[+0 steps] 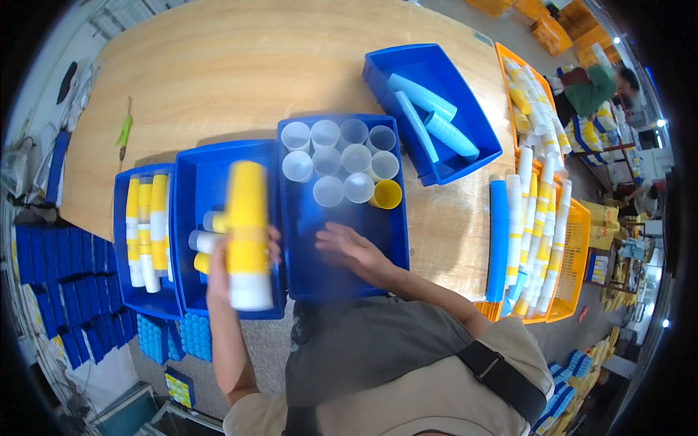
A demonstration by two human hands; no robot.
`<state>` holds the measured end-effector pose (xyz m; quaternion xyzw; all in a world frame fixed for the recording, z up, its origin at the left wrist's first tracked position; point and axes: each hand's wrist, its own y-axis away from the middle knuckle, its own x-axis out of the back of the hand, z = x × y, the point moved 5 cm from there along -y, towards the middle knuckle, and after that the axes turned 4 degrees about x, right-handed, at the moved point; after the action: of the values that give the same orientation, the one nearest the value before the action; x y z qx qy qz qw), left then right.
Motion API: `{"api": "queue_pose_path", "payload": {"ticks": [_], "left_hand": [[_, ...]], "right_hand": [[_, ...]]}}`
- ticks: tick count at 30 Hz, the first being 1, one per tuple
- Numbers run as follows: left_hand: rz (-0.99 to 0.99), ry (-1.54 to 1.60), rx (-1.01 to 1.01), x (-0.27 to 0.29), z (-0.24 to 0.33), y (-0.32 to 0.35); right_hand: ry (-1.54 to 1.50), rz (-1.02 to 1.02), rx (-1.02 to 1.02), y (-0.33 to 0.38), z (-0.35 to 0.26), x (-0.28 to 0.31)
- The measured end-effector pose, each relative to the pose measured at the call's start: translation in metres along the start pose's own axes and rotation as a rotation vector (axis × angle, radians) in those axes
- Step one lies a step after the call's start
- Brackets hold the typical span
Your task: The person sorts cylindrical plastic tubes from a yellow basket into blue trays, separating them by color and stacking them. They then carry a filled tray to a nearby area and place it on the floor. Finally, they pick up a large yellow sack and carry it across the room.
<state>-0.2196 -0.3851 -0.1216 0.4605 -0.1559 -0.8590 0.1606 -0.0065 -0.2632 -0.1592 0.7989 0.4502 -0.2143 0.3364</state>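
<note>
Far left: a narrow blue tray [122, 240] at the near edge of the wooden surface [240, 65], holding yellow-and-white tubes [145, 225] laid side by side, long axes running away from the person.

Next right: a second blue tray [190, 218], with a few more tubes lying loose inside, partly hidden.

Over that tray: the left hand [222, 272], raised, its grip closed round the lower white part of a stack of yellow-and-white cups [247, 232]. The stack stood upright, long axis near vertical in the picture, yellow end pointing away from the person, white end toward them. The fingers wrapped it from behind and from the right side; the white base reached below the hand. The picture was motion-blurred there, so the finger placement could not be read finely.

Centre: a third blue tray [291, 261], its far half filled with translucent white cups [342, 160] standing mouth up, one yellow cup [387, 194] at the right of the group. The right hand [349, 251] lay over the bare near half of this tray, fingers spread and empty, apart from the cups; whether it touched the tray floor could not be told.

Right: a fourth blue tray [465, 156] set askew, holding light blue tubes [436, 120].

Far right: orange baskets [574, 240] packed with white, yellow and blue tubes.
</note>
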Motion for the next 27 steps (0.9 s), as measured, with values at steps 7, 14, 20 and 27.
{"api": "queue_pose_path", "payload": {"ticks": [7, 14, 20, 27], "left_hand": [[0.242, -0.099, 0.502, -0.014, -0.090, 0.076], [0.074, -0.169, 0.476, -0.028, -0.113, 0.066], [0.018, 0.043, 0.435, -0.044, -0.139, 0.046], [0.062, -0.031, 0.425, -0.044, -0.135, 0.045]], "right_hand": [[0.018, 0.077, -0.127, -0.021, 0.036, -0.015], [-0.125, 0.128, -0.082, -0.005, 0.035, 0.019], [-0.543, 0.447, -0.109, 0.042, 0.020, 0.047], [-0.326, -0.068, -0.102, 0.018, 0.031, 0.015]]}}
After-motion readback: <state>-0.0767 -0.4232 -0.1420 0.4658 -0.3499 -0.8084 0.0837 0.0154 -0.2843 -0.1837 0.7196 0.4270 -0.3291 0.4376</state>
